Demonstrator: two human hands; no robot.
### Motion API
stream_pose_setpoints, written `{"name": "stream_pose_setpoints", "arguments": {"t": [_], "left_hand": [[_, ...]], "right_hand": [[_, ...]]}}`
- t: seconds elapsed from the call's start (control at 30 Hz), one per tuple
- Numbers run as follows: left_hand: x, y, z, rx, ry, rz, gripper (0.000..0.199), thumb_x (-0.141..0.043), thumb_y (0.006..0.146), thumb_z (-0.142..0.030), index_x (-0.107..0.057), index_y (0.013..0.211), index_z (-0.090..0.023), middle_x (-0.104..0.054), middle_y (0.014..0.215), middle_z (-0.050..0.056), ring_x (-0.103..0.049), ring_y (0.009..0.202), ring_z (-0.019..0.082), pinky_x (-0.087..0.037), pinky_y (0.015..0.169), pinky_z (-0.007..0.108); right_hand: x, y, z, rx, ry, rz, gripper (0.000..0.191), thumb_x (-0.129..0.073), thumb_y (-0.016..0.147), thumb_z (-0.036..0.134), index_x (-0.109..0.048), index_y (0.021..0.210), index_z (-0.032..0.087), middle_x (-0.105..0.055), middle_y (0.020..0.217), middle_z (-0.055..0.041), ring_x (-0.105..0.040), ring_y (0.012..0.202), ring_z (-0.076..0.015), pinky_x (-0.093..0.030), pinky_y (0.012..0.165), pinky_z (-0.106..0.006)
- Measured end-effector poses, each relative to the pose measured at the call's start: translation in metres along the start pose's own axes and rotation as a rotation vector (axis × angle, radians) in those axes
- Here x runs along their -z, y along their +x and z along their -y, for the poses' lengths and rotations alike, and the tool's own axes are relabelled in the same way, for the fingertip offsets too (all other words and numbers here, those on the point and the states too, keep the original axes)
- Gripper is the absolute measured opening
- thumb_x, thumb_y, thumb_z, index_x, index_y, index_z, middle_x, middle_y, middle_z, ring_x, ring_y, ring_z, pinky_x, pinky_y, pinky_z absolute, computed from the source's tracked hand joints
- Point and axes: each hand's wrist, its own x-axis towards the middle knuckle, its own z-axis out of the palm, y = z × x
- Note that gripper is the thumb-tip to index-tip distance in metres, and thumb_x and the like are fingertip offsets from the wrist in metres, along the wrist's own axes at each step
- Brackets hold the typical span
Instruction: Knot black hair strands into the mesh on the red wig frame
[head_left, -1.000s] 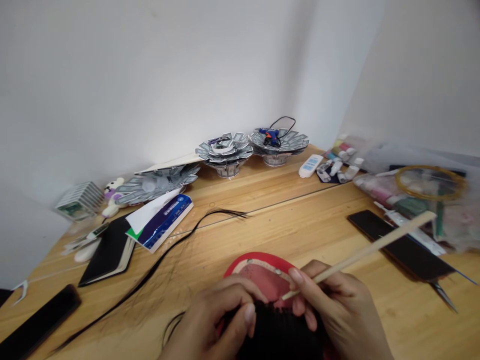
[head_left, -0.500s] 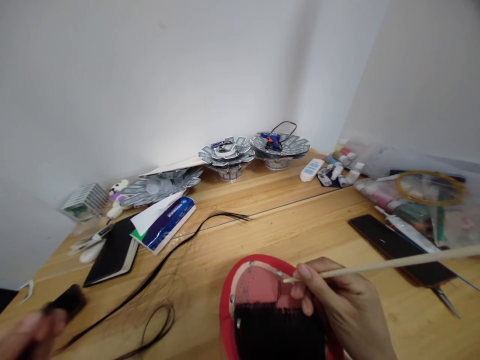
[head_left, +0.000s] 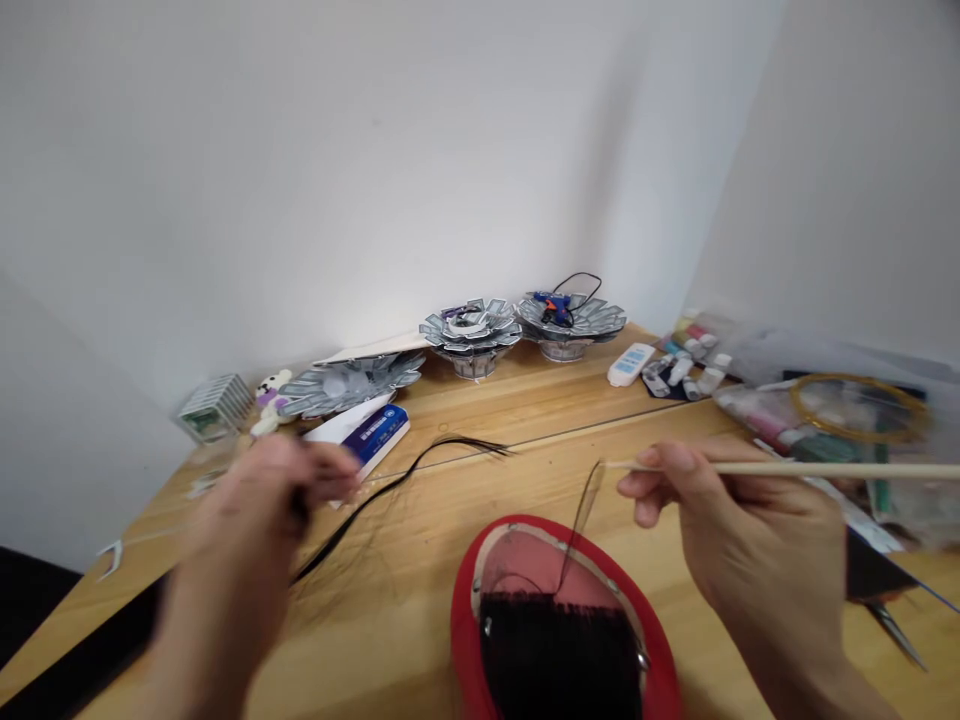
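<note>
Between my thumb and fingers, my right hand (head_left: 750,530) grips a thin pale wooden stick (head_left: 847,469). Dark hair strands (head_left: 581,525) run from the stick's tip down to a red oval form (head_left: 466,625) at the bottom centre. Pink mesh (head_left: 525,555) covers the form's upper part, edged by a beige band with pins; dense black hair (head_left: 562,650) fills its lower part. My left hand (head_left: 277,490) is raised at the left, blurred, its fingers closed round a dark item that I cannot make out.
A long black hair bundle (head_left: 390,483) lies left of the form. Behind are a blue and white packet (head_left: 382,435), grey petalled stands (head_left: 476,345), a glue gun (head_left: 555,307) and a white remote (head_left: 630,364). Plastic bags (head_left: 817,400) and a dark phone (head_left: 874,570) are at the right.
My right hand has lifted away from the mesh to the right, drawing strands up at the stick's tip. My left hand has risen and moved right. The view has shifted slightly.
</note>
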Motion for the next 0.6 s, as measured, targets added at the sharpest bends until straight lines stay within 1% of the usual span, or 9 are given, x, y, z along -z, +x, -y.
{"name": "stream_pose_setpoints", "arguments": {"t": [0.03,0.07,0.13,0.2,0.27,0.33,0.43,0.5,0.6], "left_hand": [[-0.020,-0.004,0.002,-0.030,0.030,0.046,0.032,-0.056,0.094,-0.050,-0.072,0.087,-0.024,-0.074,0.099,-0.001,-0.065,0.084,0.020,-0.050,0.070,0.028],[-0.041,-0.010,0.003,-0.097,0.114,0.143,0.031,-0.051,0.098,-0.046,-0.073,0.095,-0.024,-0.074,0.105,0.001,-0.066,0.091,0.021,-0.050,0.079,0.030],[-0.079,-0.020,0.004,-0.222,0.236,0.451,0.028,-0.047,0.100,-0.035,-0.070,0.111,-0.024,-0.071,0.115,0.005,-0.063,0.109,0.023,-0.045,0.095,0.032],[-0.103,-0.027,0.003,-0.236,0.274,0.679,0.028,-0.041,0.101,-0.030,-0.068,0.097,-0.022,-0.072,0.101,0.005,-0.064,0.101,0.021,-0.044,0.091,0.030],[-0.110,-0.029,0.000,-0.187,0.228,0.790,0.033,-0.037,0.102,-0.032,-0.059,0.080,-0.021,-0.064,0.081,0.002,-0.061,0.081,0.017,-0.044,0.077,0.026],[-0.104,-0.028,0.001,-0.129,0.125,0.768,0.037,-0.038,0.103,-0.040,-0.051,0.074,-0.021,-0.053,0.072,-0.001,-0.052,0.069,0.014,-0.039,0.067,0.023],[-0.083,-0.028,0.007,-0.075,-0.150,0.630,0.040,-0.045,0.101,-0.048,-0.051,0.073,-0.020,-0.047,0.071,-0.002,-0.043,0.066,0.013,-0.034,0.063,0.023],[-0.071,-0.030,0.011,-0.053,-0.383,0.550,0.039,-0.053,0.098,-0.048,-0.052,0.071,-0.019,-0.044,0.065,-0.004,-0.039,0.061,0.012,-0.033,0.060,0.023],[-0.060,-0.032,0.013,-0.036,-0.612,0.442,0.036,-0.062,0.094,-0.041,-0.054,0.066,-0.019,-0.037,0.059,-0.005,-0.032,0.054,0.011,-0.033,0.053,0.021]], "right_hand": [[-0.001,0.004,0.004,0.029,0.019,-0.018,0.017,-0.078,0.084,0.035,-0.075,0.070,0.025,-0.073,0.062,0.0012,-0.061,0.044,-0.0120,-0.052,0.045,-0.025],[-0.001,0.007,0.008,0.059,0.042,-0.027,0.015,-0.080,0.083,0.035,-0.076,0.071,0.026,-0.073,0.061,0.0014,-0.061,0.044,-0.0128,-0.051,0.044,-0.026],[-0.002,0.013,0.015,0.106,0.071,-0.035,0.013,-0.079,0.083,0.035,-0.076,0.074,0.027,-0.073,0.063,0.0020,-0.062,0.047,-0.0141,-0.051,0.047,-0.029],[-0.003,0.019,0.022,0.141,0.053,-0.051,0.013,-0.076,0.086,0.037,-0.076,0.076,0.029,-0.073,0.066,0.0024,-0.063,0.050,-0.0150,-0.051,0.050,-0.030],[-0.002,0.025,0.027,0.164,0.038,-0.075,0.011,-0.074,0.088,0.036,-0.076,0.079,0.030,-0.072,0.069,0.0022,-0.064,0.055,-0.0160,-0.052,0.054,-0.032],[0.000,0.033,0.028,0.165,0.074,-0.102,0.011,-0.072,0.090,0.033,-0.077,0.080,0.030,-0.072,0.074,0.0015,-0.067,0.062,-0.0173,-0.055,0.060,-0.033],[0.009,0.042,0.021,0.110,0.178,-0.119,0.014,-0.067,0.094,0.027,-0.077,0.084,0.030,-0.072,0.083,0.0001,-0.070,0.076,-0.0193,-0.057,0.074,-0.034],[0.019,0.045,0.010,0.054,0.234,-0.117,0.017,-0.062,0.097,0.028,-0.076,0.087,0.032,-0.073,0.090,-0.0001,-0.070,0.084,-0.0197,-0.055,0.079,-0.034],[0.031,0.038,-0.009,0.015,0.030,-0.022,0.013,-0.061,0.097,0.034,-0.074,0.093,0.033,-0.073,0.097,-0.0001,-0.068,0.089,-0.0203,-0.053,0.082,-0.034]]}}
